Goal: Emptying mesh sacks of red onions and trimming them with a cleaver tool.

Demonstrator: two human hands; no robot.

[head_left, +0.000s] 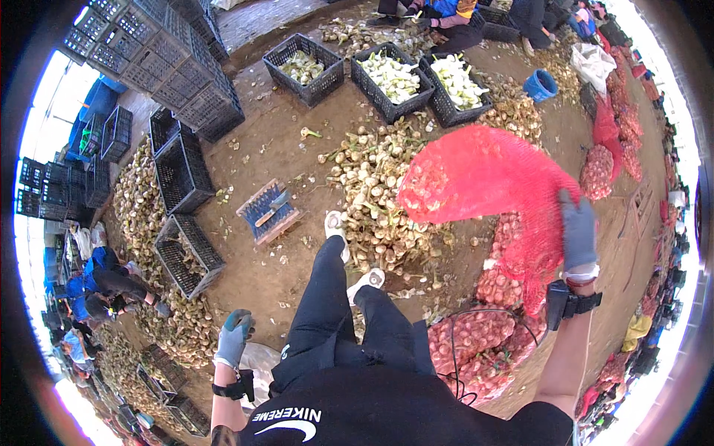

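My right hand [579,230], in a grey glove and slightly blurred, grips the edge of a red mesh sack [483,163]. The sack is lifted and billows out to the left, mostly slack, over a pile of pale bulbs with stalks [379,186] that look like garlic. Its lower part hangs beside filled red mesh sacks [476,346] near my right leg. My left hand [236,334], also gloved, is held out low on the left, fingers loosely bent and nothing visible in them. A white sack [260,368] lies just beside it.
A low wooden stool with a blue woven seat [269,212] carries a knife-like tool [272,209]. Black crates of trimmed stalks [390,80] stand ahead, near a blue bucket [540,86]. Stacked crates [160,63] rise far left. People [100,279] work at left and ahead.
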